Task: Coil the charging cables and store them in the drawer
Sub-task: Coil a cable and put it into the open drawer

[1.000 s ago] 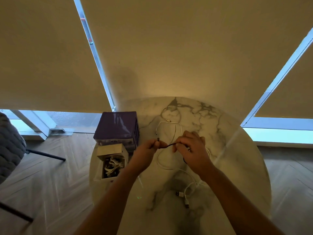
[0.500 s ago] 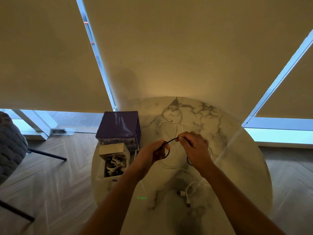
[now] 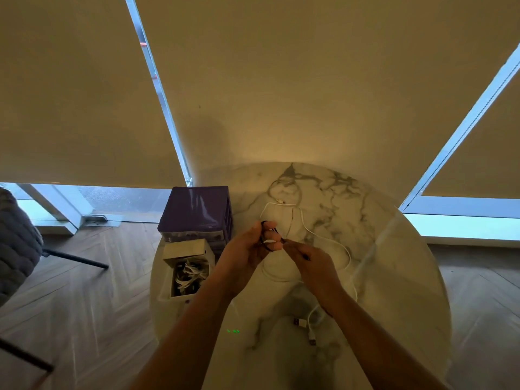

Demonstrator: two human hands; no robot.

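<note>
A round marble table fills the lower middle of the head view, below drawn beige roller blinds. On the table's left edge sits a purple drawer unit, and just in front of it a pulled-out white drawer holds a bundle of white coiled cables. Above the table's centre, the left hand grips a black charging cable, its thin loops wrapped round the curled fingers. The right hand, just beside the left and touching it at the fingertips, pinches the same cable where it leaves the loops. Beneath and beyond both hands a loose white cable sprawls across the marble, and its plugs lie near the right forearm. A grey padded chair stands on the wooden floor at far left.
</note>
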